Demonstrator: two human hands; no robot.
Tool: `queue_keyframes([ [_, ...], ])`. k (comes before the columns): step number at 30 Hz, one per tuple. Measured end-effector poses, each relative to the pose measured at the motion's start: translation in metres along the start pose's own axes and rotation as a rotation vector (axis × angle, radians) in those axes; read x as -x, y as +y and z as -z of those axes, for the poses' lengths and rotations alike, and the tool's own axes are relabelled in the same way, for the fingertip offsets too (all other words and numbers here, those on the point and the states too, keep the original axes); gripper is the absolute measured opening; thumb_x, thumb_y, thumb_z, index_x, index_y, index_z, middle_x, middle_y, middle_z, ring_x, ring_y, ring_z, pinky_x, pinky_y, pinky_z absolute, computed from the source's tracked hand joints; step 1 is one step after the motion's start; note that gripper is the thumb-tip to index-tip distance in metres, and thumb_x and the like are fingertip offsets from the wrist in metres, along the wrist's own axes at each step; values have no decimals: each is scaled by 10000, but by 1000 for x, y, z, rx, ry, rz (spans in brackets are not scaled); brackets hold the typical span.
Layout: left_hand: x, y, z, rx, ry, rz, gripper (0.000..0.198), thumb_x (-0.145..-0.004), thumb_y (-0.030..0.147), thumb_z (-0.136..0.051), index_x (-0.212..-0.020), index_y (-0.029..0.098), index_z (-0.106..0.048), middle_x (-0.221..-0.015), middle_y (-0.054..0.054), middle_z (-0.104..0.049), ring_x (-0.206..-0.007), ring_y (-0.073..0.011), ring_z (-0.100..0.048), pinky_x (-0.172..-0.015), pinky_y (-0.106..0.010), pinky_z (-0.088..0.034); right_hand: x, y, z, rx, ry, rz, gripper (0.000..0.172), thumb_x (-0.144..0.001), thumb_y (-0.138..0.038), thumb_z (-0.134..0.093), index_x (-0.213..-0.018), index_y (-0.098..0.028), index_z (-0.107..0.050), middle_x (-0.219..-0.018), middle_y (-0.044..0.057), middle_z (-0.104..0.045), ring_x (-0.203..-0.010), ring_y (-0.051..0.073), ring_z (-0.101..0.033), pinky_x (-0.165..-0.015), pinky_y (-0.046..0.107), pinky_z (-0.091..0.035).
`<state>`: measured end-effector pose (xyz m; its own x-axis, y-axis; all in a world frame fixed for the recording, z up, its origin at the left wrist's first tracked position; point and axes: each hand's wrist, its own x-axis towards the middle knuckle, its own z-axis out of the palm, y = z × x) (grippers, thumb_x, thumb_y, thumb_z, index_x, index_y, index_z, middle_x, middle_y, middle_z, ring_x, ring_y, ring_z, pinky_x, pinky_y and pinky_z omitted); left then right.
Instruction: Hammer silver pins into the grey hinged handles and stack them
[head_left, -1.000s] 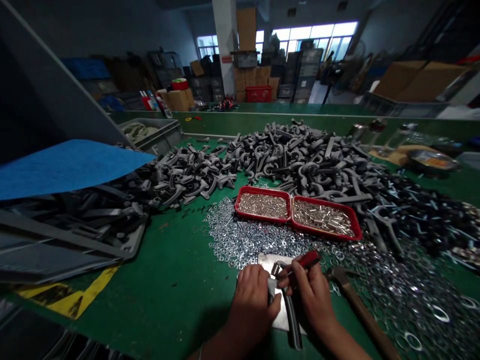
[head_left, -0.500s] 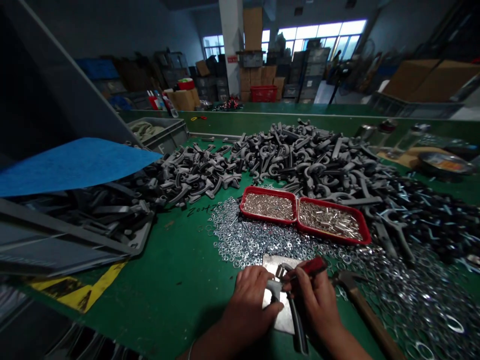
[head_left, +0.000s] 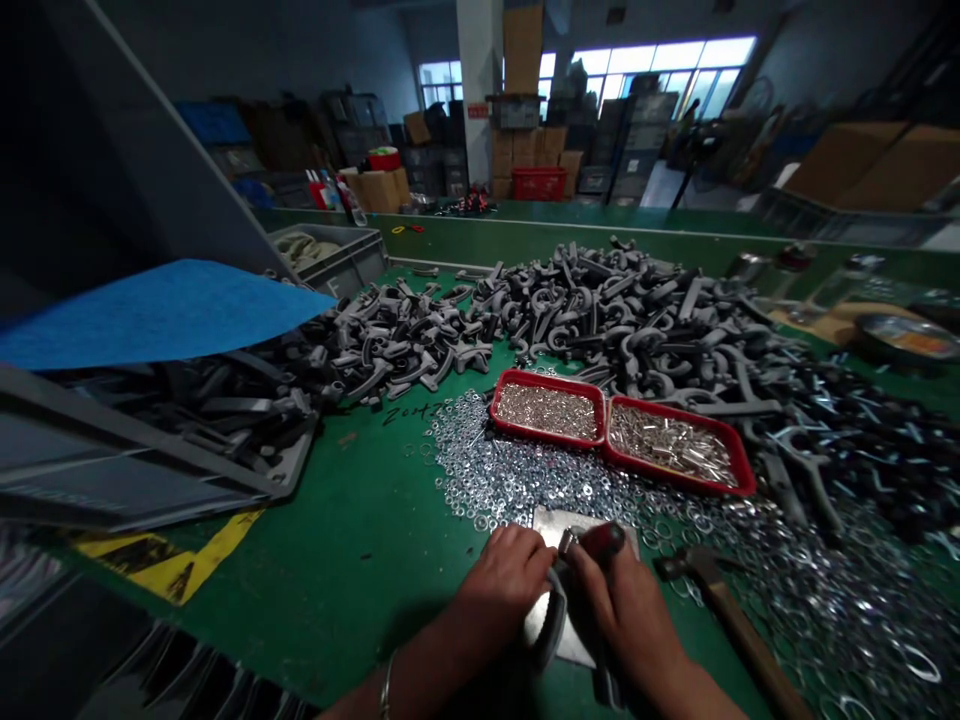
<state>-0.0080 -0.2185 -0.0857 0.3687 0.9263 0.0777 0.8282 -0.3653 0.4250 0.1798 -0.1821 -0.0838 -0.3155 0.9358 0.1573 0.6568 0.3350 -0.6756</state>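
"Gray curved handle (head_left: pixel 553 622): where was it, and how was it held?"

"Left hand (head_left: pixel 504 578) had its fingers closed on the upper end; the curve lay over the metal plate (head_left: pixel 551 520), contact unclear. Beside the fingertips sat a small metal coil (head_left: pixel 566 541). Right hand (head_left: pixel 634 612) gripped a red-handled tool (head_left: pixel 603 543), tip hidden. Hammer (head_left: pixel 721 602) lay to its right, untouched."

"Step in hand?"

"Judged: working the tool at the joint by the coil."

"Next move?"

"Probably called for a firm left hold and controlled tool pressure in line with that joint."
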Motion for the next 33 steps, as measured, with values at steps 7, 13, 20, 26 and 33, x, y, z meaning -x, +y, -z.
queue_keyframes([
  [7, -8, 1, 11, -93, -65, -102, 154, -997, 280, -506, -937, 206, -627, -948, -47, -606, -934, -239, -539, -852, -347, -437, -12, -25, 10, -519, -175, -116, 340, -979, -548, -409, -842, -244, -479, -573, -22, -579, -469, 160, -525, -489, 276, -424],
  [13, -15, 3, 18, -50, -100, -35, 169, -981, 211, -486, -930, 207, -647, -990, -68, -622, -983, -262, -557, -866, -384, -448, -7, -40, 70, -1139, -421, -218, 424, -916, -683, -409, -858, -266, -465, -559, 21, -681, -310, 128, -449, -343, 231, -317],
  [20, -23, 6, 43, 196, -111, 20, 226, -881, 273, -679, -1095, 228, -622, -1108, -61, -631, -1073, -262, -551, -951, -407, -437, 9, 59, 82, -201, -375, -362, 361, -866, -601, -551, -842, -246, -615, -673, 37, -708, -517, 230, -641, -473, 318, -485],
  [26, -43, 10, 31, 220, -76, 120, 102, -930, 253, -592, -852, 195, -623, -893, -30, -647, -912, -212, -580, -854, -351, -449, 27, 71, 96, 140, -220, -245, 282, -942, -515, -497, -989, -280, -645, -898, 92, -752, -771, 292, -716, -679, 384, -543],
  [33, -131, -34, 90, -117, 106, 130, 153, -981, 204, -507, -963, 173, -656, -1060, -71, -647, -1058, -209, -583, -974, -374, -445, -90, 12, 87, 293, -122, 211, 225, -967, -253, -465, -950, -209, -685, -991, 116, -702, -988, 273, -638, -872, 404, -508],
])
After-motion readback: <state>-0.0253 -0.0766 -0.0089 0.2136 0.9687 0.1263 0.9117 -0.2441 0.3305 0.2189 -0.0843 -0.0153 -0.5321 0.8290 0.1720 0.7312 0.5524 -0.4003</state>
